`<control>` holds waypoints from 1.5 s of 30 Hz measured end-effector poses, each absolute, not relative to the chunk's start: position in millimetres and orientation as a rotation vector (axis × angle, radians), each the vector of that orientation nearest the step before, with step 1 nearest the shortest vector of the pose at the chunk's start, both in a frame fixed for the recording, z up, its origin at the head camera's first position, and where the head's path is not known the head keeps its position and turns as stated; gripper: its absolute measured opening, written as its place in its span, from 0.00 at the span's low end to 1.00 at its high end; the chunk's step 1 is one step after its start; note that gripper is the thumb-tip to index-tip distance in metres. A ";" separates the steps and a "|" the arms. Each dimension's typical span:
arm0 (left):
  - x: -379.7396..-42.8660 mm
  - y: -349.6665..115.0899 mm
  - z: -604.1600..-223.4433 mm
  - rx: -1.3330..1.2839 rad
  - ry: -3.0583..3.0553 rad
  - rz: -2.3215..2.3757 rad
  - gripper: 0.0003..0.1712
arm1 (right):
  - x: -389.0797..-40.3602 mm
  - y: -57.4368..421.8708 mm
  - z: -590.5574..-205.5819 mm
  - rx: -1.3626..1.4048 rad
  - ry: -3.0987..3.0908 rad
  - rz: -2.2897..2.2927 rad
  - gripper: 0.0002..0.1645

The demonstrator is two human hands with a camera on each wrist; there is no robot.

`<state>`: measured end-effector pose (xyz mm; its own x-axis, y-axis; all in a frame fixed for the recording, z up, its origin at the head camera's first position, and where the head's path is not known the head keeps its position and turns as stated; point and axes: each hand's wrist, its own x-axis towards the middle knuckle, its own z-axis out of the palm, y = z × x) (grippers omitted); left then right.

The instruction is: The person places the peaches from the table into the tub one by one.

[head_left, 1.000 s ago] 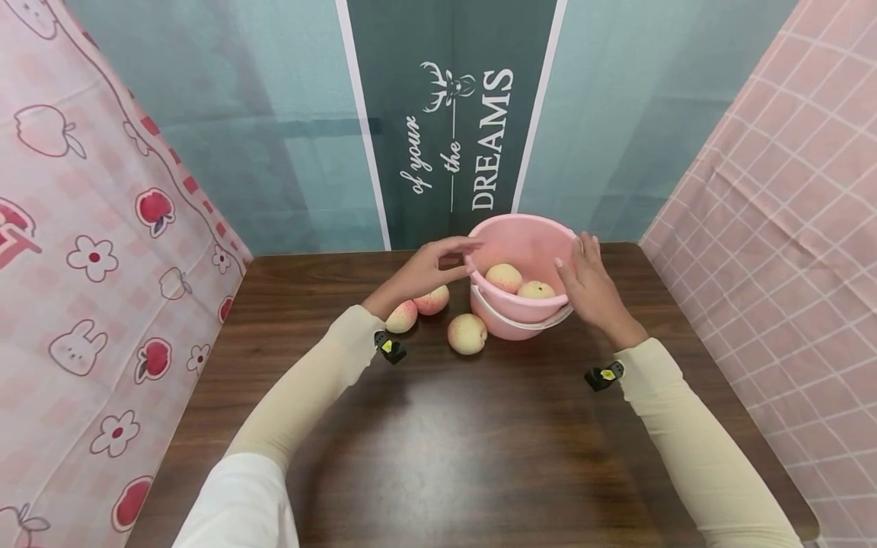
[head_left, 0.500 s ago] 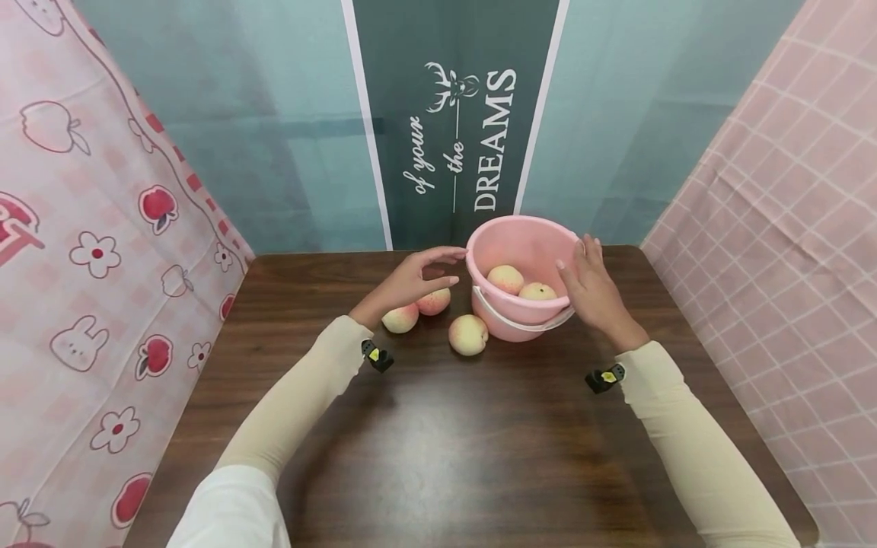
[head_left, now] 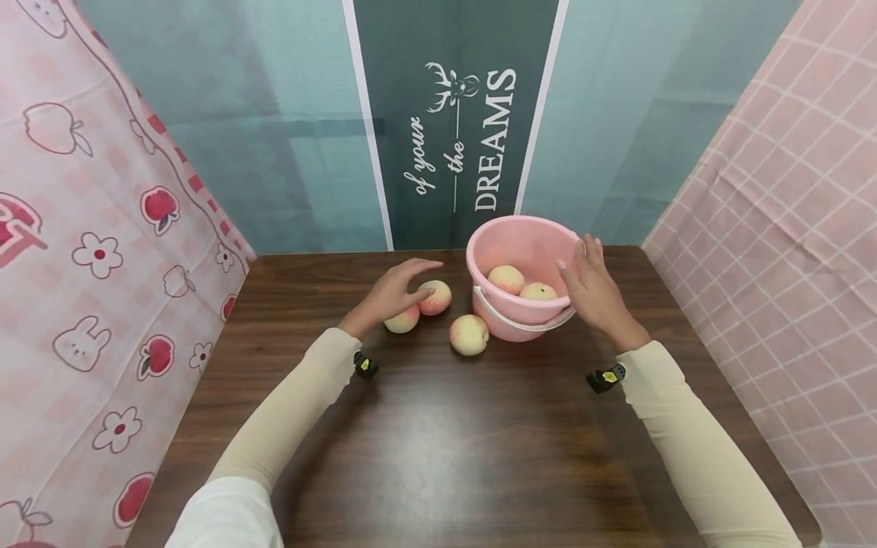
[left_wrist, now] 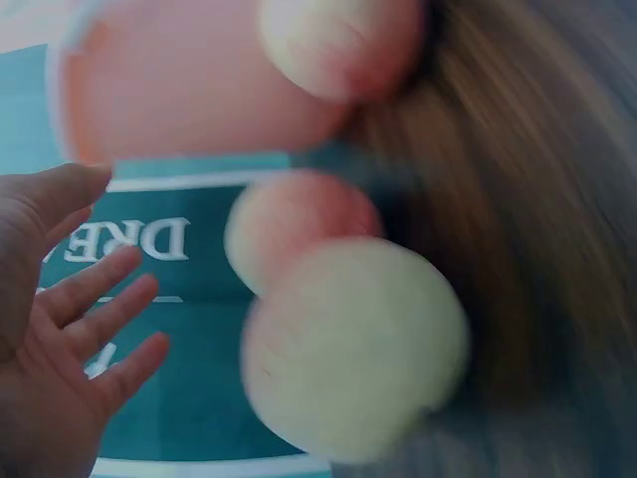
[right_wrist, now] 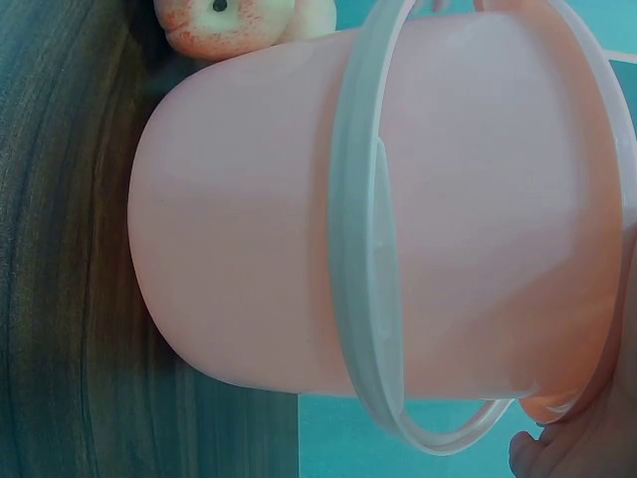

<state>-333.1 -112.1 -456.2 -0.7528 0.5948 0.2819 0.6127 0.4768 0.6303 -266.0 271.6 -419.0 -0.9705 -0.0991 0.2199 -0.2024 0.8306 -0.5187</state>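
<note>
My left hand hovers with spread fingers over two peaches, one pinkish peach near the thumb and a paler peach under the palm. In the left wrist view, this hand has nothing between its fingers. A third peach lies before the pink bucket. Inside the bucket sit two more, a left peach and a right peach. My right hand holds the bucket's right rim, thumb toward the inside, other fingers outside.
A white bail handle hangs down against the bucket's front. The brown wooden table ends at a blue-green curtain behind. Patterned pink cloths hang at left and right.
My left hand has left the bucket's left rim and moved left and slightly down, over the two loose peaches. The right hand and bucket stay put.
</note>
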 end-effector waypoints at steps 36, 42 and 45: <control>-324.3 -125.9 -489.9 -0.970 -2.940 -0.675 0.34 | -286.3 289.4 -410.4 0.275 -2.873 0.857 0.49; -323.6 -123.7 -488.7 -0.992 -2.942 -0.760 0.39 | -288.1 291.4 -408.1 0.275 -2.887 0.857 0.49; -323.2 -123.3 -488.5 -1.007 -2.929 -0.797 0.42 | -289.8 292.5 -406.8 0.281 -2.893 0.857 0.49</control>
<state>-323.2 -123.3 -488.5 -0.8003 0.5903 0.1046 0.5620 0.6780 0.4738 -289.8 292.5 -406.8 -0.9767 -0.1451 0.1582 -0.2078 0.8234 -0.5280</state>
